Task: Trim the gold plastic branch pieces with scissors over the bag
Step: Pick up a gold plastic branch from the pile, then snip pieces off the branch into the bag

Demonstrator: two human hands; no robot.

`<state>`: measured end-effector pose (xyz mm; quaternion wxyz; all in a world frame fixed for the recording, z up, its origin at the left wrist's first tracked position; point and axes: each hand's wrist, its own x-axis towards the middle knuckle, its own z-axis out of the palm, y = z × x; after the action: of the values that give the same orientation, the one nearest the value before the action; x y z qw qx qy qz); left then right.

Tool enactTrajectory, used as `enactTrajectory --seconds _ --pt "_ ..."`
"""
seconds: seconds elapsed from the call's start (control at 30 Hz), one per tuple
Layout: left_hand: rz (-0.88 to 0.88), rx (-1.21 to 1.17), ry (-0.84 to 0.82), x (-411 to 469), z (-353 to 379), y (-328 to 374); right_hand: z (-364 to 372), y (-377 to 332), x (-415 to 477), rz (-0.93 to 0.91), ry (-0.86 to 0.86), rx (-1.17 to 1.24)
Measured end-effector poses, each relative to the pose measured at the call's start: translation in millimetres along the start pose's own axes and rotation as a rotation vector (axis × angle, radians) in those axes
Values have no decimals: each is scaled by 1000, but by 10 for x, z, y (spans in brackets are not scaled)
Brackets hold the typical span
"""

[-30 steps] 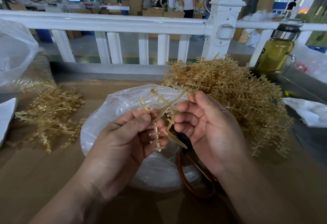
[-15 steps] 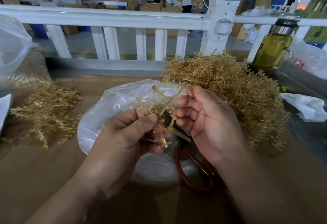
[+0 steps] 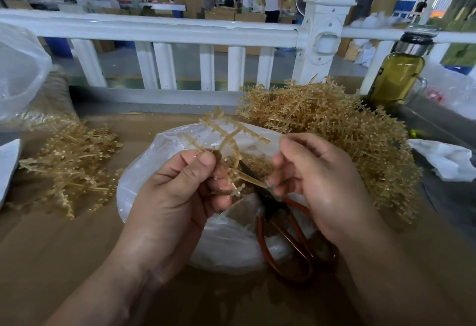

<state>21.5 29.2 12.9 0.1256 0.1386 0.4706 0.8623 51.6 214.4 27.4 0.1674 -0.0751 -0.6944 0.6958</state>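
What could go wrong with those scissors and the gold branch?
1. The scissors point black blades up just under the left hand and right hand pinching the branch; fingers could get poked.
2. Branch tips reach past the far edge of the bag, so snipped bits might land on the table.

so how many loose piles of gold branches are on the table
2: a small pile at the left of the table, a large pile at its right by the bottle. The bag holds more bits, partly hidden.
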Motion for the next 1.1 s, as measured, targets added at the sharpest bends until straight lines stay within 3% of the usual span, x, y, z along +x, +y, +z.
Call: enactTrajectory --seconds 0.17,0.3,0.63,0.83,0.93,1.1 --pt "58 -11 27 13 -10 6 -206 -180 -148 -287 -51 -1205" --pt "76 -71 -1 31 -29 11 -203 -155 -343 -239 -207 -1438" --pt "96 -116 -13 28 -30 23 -166 81 -407 -174 -329 -1466" --pt "95 -132 15 35 -13 31 -212 -54 -250 52 -358 -1361" --pt "95 -128 20 40 -8 29 -295 -117 -189 202 -326 -1166" --pt "104 -135 38 58 -8 11 -378 -155 -211 372 -253 -628"
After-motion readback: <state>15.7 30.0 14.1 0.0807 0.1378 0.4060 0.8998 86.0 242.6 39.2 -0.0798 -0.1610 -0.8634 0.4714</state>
